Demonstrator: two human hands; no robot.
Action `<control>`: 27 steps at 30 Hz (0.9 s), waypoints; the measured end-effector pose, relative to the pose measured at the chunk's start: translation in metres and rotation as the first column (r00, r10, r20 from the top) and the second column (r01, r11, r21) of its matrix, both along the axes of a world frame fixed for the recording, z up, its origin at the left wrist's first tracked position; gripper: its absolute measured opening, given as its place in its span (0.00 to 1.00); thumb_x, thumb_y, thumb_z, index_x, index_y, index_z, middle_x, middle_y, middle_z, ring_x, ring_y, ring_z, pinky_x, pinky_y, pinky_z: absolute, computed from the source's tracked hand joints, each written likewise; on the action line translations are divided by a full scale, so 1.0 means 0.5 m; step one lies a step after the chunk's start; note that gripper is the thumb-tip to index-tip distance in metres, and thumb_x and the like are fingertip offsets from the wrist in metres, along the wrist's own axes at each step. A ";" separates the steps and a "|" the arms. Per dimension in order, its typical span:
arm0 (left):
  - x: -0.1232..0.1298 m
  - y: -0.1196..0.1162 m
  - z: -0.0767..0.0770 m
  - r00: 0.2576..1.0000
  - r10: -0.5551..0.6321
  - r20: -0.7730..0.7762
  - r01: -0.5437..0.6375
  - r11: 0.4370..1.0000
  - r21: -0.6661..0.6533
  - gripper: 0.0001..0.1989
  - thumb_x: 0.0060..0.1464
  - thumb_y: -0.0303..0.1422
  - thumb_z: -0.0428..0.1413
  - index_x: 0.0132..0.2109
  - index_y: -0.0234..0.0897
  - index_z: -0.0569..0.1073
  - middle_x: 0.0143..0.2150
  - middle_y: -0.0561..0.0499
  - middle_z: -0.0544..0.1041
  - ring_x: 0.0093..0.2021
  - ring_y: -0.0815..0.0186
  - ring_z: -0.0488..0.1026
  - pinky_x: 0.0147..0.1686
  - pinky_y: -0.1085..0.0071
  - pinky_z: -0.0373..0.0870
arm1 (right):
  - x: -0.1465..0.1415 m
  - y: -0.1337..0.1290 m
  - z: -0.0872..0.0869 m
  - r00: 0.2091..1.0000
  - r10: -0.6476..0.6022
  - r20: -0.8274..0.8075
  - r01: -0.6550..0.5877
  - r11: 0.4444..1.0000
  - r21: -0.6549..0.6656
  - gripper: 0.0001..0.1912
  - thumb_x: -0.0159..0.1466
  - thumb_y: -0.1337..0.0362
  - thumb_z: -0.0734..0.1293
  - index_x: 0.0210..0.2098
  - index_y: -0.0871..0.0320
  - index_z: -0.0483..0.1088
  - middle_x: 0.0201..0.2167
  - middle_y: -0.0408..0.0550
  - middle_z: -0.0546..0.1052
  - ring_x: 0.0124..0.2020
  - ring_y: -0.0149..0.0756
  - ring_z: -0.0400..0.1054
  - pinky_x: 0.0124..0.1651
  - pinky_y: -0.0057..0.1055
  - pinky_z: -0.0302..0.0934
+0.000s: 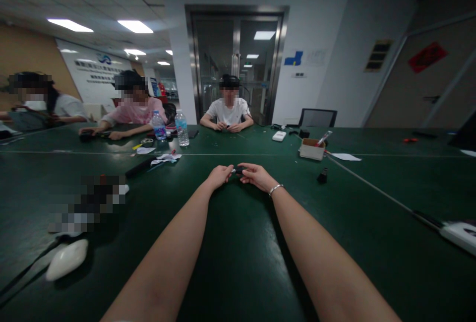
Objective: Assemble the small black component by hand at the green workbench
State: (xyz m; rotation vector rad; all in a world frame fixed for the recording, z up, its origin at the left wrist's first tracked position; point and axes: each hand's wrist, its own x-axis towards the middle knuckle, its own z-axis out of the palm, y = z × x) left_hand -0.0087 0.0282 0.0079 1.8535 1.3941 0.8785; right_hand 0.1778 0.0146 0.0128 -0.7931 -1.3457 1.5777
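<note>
Both my hands meet above the middle of the green table [238, 242]. Between them is a small dark object [238, 169] with a shiny metal end on its left side. My left hand [219, 176] pinches the metal end with thumb and fingertips. My right hand [258, 176], with a silver bracelet [275, 190] at the wrist, grips the dark part from the right. The object is too small to name, and fingers partly cover it.
A small box [312, 151], a black piece [323, 175] and a white device [278, 136] are on the right. Two bottles [182, 128], papers [165, 159] and a white mouse-like object [67, 260] are on the left. Three people sit across the table.
</note>
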 end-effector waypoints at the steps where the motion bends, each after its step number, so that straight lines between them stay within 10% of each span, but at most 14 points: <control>1: 0.000 0.001 0.000 1.000 0.000 0.001 0.000 1.000 0.001 0.27 0.52 0.54 0.41 0.23 0.35 0.66 0.15 0.55 0.65 0.16 0.71 0.59 0.21 0.74 0.55 | 0.000 -0.001 0.001 1.000 -0.002 -0.002 0.002 1.000 0.004 0.16 0.60 0.79 0.62 0.47 0.64 0.67 0.26 0.46 0.75 0.23 0.26 0.72 0.27 0.22 0.69; 12: 0.015 0.003 -0.007 0.990 0.066 0.123 -0.060 0.997 -0.052 0.32 0.55 0.54 0.35 0.25 0.33 0.68 0.15 0.52 0.66 0.16 0.71 0.63 0.22 0.74 0.60 | 0.000 -0.002 0.003 1.000 0.012 -0.023 -0.011 1.000 0.012 0.14 0.58 0.77 0.65 0.44 0.62 0.67 0.26 0.45 0.74 0.24 0.28 0.72 0.28 0.24 0.69; 20: 0.017 -0.021 0.003 0.936 0.031 0.350 -0.036 0.999 0.010 0.14 0.53 0.36 0.52 0.46 0.36 0.67 0.40 0.47 0.72 0.28 0.72 0.70 0.19 0.80 0.63 | -0.002 0.000 0.003 0.999 -0.033 -0.024 0.032 0.999 -0.044 0.08 0.62 0.74 0.63 0.41 0.66 0.66 0.22 0.50 0.75 0.21 0.29 0.71 0.26 0.24 0.67; 27: 0.015 -0.016 0.001 0.935 -0.009 0.354 0.002 1.000 0.021 0.13 0.53 0.37 0.52 0.44 0.34 0.68 0.27 0.53 0.69 0.22 0.75 0.67 0.20 0.80 0.63 | -0.002 -0.003 0.007 1.000 -0.022 -0.008 0.022 0.999 -0.040 0.08 0.62 0.75 0.63 0.42 0.66 0.66 0.23 0.51 0.76 0.22 0.30 0.71 0.26 0.25 0.67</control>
